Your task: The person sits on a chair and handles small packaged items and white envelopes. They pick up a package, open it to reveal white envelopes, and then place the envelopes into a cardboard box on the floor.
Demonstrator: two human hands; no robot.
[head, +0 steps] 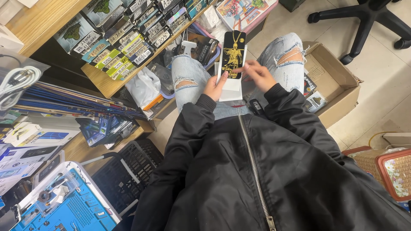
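Black-and-gold flat package (232, 54) above the lap; labelled slim boxes (124, 45), perhaps screen protectors, fill the shelf.
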